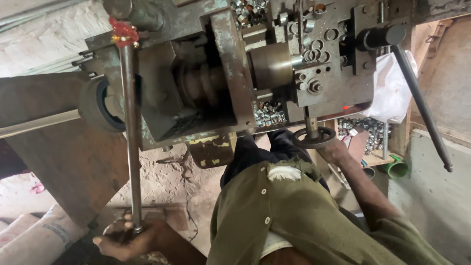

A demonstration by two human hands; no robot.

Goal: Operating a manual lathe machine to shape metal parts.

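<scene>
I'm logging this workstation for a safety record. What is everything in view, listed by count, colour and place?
Lathe-like machine: one, grey-green, across the top.
Long lever rod: one, steel with a red top, left.
Black handle bar: one, right.
Handwheel: one, dark, under the machine.
Small metal rings: many, silvery, in the machine's trays.
White bag: one, right.
Sack: one, pale, bottom left.
Left hand: grips the rod's lower end.
Right hand: at the handwheel.
</scene>
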